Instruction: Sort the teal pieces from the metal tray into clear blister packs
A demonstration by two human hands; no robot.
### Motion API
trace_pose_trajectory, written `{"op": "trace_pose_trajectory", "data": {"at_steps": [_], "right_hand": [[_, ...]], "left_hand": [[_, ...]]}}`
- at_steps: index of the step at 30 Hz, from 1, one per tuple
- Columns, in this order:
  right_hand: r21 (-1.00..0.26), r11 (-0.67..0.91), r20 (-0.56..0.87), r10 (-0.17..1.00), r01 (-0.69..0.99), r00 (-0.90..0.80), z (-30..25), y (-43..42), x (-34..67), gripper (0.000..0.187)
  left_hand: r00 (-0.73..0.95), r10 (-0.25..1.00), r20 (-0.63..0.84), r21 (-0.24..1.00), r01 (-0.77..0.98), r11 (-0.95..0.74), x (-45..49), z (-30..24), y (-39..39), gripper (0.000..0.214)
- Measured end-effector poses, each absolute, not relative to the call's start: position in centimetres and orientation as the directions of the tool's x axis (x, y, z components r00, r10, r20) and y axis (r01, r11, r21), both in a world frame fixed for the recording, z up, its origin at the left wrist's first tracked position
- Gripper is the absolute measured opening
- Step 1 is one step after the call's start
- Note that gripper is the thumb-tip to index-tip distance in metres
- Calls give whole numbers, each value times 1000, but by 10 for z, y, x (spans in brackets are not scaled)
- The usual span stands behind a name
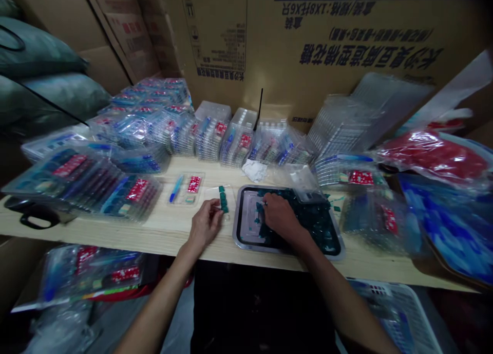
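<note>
Right now, my left hand is just above the wooden tabletop, its fingers pinched narrow on a short stack of green pieces over a clear plastic sheet. My right hand is in a dark metal tray among loose green pieces, fingers down; I cannot tell whether they grip anything. Clear blister packs lie behind.

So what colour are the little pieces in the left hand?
The small pieces in the left hand are teal green; the head view shows them best.
</note>
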State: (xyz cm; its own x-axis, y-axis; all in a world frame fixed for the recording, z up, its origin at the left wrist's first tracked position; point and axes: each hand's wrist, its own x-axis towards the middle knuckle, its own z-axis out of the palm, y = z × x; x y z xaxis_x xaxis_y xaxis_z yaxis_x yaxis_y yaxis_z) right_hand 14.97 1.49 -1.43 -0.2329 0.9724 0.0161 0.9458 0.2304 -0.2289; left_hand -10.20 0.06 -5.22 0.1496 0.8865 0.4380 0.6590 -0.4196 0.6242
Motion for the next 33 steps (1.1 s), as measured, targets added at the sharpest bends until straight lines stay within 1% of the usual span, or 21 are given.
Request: {"op": "trace_pose_trajectory", "data": {"at_steps": [1,3,6,8,9,11,13,15,16,17,18,19,20,22,23,25,28,31,33], "right_hand": [[-285,208,28,978,936,-209,-16,15,152,16],[-399,179,50,984,899,-173,-19,16,156,12],[-580,198,101,980,790,-172,-23,15,160,12],[-696,236,137,971,678,-198,-24,15,160,13],[-742,254,151,965,621,-214,-24,15,159,14],[-810,276,168,955,517,-246,-22,13,155,15],[-859,277,176,950,431,-258,-18,10,149,15],[-890,273,186,949,365,-255,-13,5,142,15],[-897,278,196,947,345,-254,-10,3,138,15],[-895,292,211,943,337,-256,-7,0,134,15],[-886,313,230,937,343,-262,-4,-2,130,16],[-871,337,250,930,357,-269,-1,-4,127,16],[-854,361,270,923,375,-275,1,-6,123,17],[-823,389,294,915,413,-276,4,-9,119,22],[-817,389,295,916,426,-271,5,-10,117,25],[-820,372,285,924,435,-254,5,-11,116,31],[-839,348,275,935,419,-226,3,-11,118,30],[-863,303,235,949,405,-211,2,-10,120,18],[-865,267,190,958,426,-213,1,-10,120,13]], "left_hand": [[147,881,449,636,640,-431,-103,-52,1,23],[187,855,483,597,645,-478,-103,-54,2,17],[251,824,508,463,727,-507,-101,-60,2,19],[273,823,497,376,787,-489,-101,-63,1,22],[284,827,485,353,801,-483,-102,-64,0,24],[293,839,459,370,795,-480,-103,-61,-1,27],[249,863,439,475,751,-458,-100,-54,-5,29],[95,905,415,656,657,-370,-90,-43,-10,31],[-4,931,365,768,566,-299,-82,-37,-14,31],[-86,958,273,875,435,-210,-73,-30,-17,32],[-128,981,147,956,272,-108,-62,-23,-20,34],[-117,993,13,995,98,-1,-52,-17,-23,36],[-86,992,-96,994,-61,91,-42,-12,-24,38],[-36,973,-226,932,-300,205,-27,-4,-25,40],[-37,964,-263,896,-379,230,-22,-1,-24,40],[-46,949,-313,839,-482,253,-17,2,-22,41],[-44,940,-339,806,-528,267,-18,5,-20,45],[-67,940,-335,822,-509,256,-20,3,-20,42],[-87,946,-313,847,-476,236,-20,0,-21,40]]}}
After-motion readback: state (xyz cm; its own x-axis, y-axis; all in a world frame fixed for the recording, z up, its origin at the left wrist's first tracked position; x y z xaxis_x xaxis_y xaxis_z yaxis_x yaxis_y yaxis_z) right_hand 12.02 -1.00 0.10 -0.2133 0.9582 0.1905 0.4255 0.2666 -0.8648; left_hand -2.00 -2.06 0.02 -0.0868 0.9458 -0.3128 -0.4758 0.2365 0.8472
